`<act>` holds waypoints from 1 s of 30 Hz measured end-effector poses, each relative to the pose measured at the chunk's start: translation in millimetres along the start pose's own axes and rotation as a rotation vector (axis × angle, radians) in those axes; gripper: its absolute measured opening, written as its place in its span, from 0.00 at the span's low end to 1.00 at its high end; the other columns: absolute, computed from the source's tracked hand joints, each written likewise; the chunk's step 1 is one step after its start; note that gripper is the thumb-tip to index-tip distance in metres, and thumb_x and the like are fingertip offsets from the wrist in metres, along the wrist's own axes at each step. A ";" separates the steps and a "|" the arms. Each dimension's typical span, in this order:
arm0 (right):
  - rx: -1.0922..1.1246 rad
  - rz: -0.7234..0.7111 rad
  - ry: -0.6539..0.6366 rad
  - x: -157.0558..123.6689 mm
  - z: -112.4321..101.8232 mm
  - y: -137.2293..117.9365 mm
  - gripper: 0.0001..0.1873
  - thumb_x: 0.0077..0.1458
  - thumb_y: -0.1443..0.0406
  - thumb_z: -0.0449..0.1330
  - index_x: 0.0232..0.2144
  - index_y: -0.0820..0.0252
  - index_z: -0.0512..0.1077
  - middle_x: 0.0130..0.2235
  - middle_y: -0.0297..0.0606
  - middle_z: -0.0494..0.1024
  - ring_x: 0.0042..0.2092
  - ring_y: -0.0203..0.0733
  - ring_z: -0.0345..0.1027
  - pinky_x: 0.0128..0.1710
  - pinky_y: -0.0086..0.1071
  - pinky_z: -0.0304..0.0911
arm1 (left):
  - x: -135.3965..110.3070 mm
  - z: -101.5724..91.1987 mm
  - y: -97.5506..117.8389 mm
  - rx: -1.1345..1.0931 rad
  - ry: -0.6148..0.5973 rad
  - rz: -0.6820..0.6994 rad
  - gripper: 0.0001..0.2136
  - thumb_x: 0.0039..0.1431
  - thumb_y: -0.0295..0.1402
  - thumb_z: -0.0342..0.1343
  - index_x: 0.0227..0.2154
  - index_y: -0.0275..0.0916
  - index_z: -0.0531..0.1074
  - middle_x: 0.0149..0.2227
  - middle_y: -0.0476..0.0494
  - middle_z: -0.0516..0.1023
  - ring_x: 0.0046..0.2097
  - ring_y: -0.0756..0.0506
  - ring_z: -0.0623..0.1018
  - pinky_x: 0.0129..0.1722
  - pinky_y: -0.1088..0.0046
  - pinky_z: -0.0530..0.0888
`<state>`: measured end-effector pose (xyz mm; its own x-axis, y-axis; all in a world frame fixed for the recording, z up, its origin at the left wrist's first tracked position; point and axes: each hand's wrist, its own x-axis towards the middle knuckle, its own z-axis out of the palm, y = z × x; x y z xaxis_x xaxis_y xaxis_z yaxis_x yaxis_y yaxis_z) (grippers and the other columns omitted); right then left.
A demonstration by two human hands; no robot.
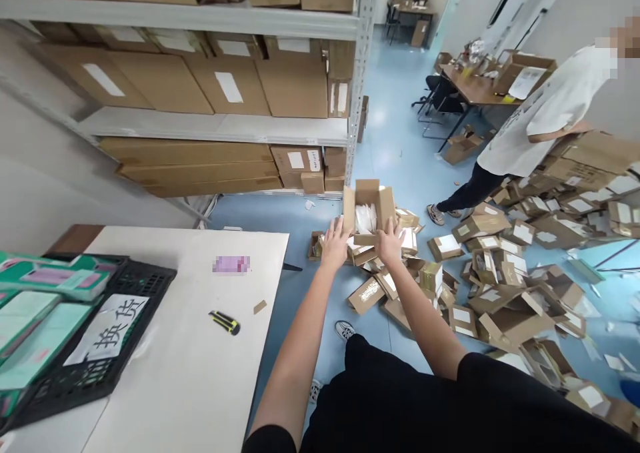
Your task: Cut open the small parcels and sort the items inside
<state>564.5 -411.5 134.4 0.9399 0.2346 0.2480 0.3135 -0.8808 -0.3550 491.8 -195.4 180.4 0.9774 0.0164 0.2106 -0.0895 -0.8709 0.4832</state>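
Note:
Out in front of me, above the floor, is a small open cardboard box (385,206) with its flaps raised. White crumpled material (366,219) lies inside; I cannot tell whether it is paper or plastic. My left hand (335,243) grips the near left side of the box, and my right hand (391,241) grips the near right side. The undersides of both hands and the box's bottom are hidden from me. To the left, a white table (190,379) carries a yellow-and-black utility knife (225,322) and a small brown scrap (260,307).
A heap of empty-looking cardboard boxes (487,259) covers the floor ahead and right. A person (537,116) stands beyond it at right. Metal shelving (225,129) filled with cartons rises ahead left. A black crate (145,299) with green packages sits on the table's left.

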 end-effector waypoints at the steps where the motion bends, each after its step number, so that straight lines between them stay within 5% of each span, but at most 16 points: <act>1: 0.007 0.032 -0.015 4.0 -0.8 14.5 0.23 0.56 0.66 0.66 0.55 0.58 0.77 0.78 0.48 0.44 0.78 0.70 0.23 0.70 0.75 0.34 | 5.4 1.0 8.0 0.004 0.003 0.012 0.29 0.61 0.20 0.53 0.64 0.45 0.71 0.78 0.41 0.52 0.78 0.33 0.48 0.72 0.41 0.62; 4: 0.075 0.036 -0.056 7.2 2.1 34.0 0.31 0.57 0.62 0.66 0.62 0.59 0.72 0.78 0.51 0.46 0.78 0.69 0.28 0.71 0.72 0.39 | 3.1 -5.5 21.1 0.016 0.050 0.008 0.29 0.64 0.24 0.53 0.68 0.47 0.66 0.78 0.43 0.51 0.78 0.32 0.49 0.71 0.42 0.64; 7: 0.149 -0.072 -0.082 2.9 7.0 11.8 0.30 0.59 0.64 0.62 0.64 0.59 0.71 0.76 0.51 0.52 0.77 0.68 0.36 0.71 0.68 0.47 | -20.6 -24.7 19.5 0.031 0.127 -0.067 0.28 0.66 0.27 0.54 0.69 0.47 0.66 0.78 0.43 0.52 0.78 0.32 0.49 0.71 0.43 0.64; 12: 0.320 -0.417 -0.102 -14.8 8.2 -92.4 0.27 0.62 0.65 0.58 0.63 0.61 0.71 0.74 0.50 0.57 0.76 0.64 0.43 0.72 0.62 0.52 | -102.7 -76.6 0.1 0.087 0.333 -0.260 0.28 0.68 0.29 0.53 0.70 0.45 0.63 0.78 0.43 0.49 0.78 0.34 0.48 0.75 0.46 0.58; 16: 0.473 -0.730 -0.160 -59.6 5.2 -201.2 0.29 0.62 0.65 0.59 0.65 0.59 0.69 0.75 0.49 0.54 0.76 0.64 0.41 0.72 0.65 0.50 | -217.0 -121.6 -6.4 0.193 0.499 -0.462 0.31 0.67 0.29 0.55 0.72 0.47 0.61 0.79 0.44 0.47 0.78 0.33 0.48 0.75 0.45 0.57; 19: 0.563 -0.974 -0.226 -128.5 1.8 -286.0 0.30 0.63 0.64 0.58 0.67 0.58 0.68 0.76 0.48 0.54 0.77 0.64 0.40 0.72 0.65 0.50 | -329.4 -148.7 3.6 0.285 0.616 -0.645 0.30 0.67 0.29 0.55 0.71 0.46 0.62 0.78 0.42 0.49 0.78 0.33 0.48 0.74 0.44 0.59; 23: 0.651 -1.262 -0.375 -268.0 -6.3 -382.5 0.32 0.64 0.64 0.58 0.69 0.56 0.66 0.76 0.47 0.52 0.77 0.64 0.40 0.71 0.67 0.50 | -499.0 -166.9 37.1 0.381 0.761 -0.916 0.28 0.68 0.30 0.54 0.70 0.44 0.63 0.78 0.39 0.51 0.78 0.32 0.49 0.73 0.44 0.61; 26: 0.705 -1.456 -0.509 -389.3 -16.6 -430.0 0.32 0.64 0.64 0.57 0.69 0.55 0.65 0.77 0.46 0.51 0.77 0.65 0.40 0.71 0.67 0.51 | -622.7 -163.7 77.2 0.421 0.869 -1.133 0.29 0.68 0.31 0.55 0.70 0.45 0.62 0.78 0.39 0.51 0.78 0.32 0.50 0.72 0.44 0.62; 30: 0.782 -1.689 -0.670 -549.3 -39.2 -460.6 0.31 0.65 0.64 0.57 0.69 0.56 0.65 0.77 0.47 0.51 0.77 0.63 0.41 0.71 0.65 0.52 | -763.9 -142.2 149.5 0.471 0.991 -1.395 0.28 0.67 0.31 0.56 0.69 0.44 0.64 0.77 0.39 0.53 0.77 0.32 0.52 0.72 0.45 0.62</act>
<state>-101.5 -150.7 197.0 -0.4933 0.7476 0.4447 0.5907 0.6632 -0.4596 -295.4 -268.3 212.7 -0.2153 0.9049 0.3672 0.8597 -0.0028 0.5108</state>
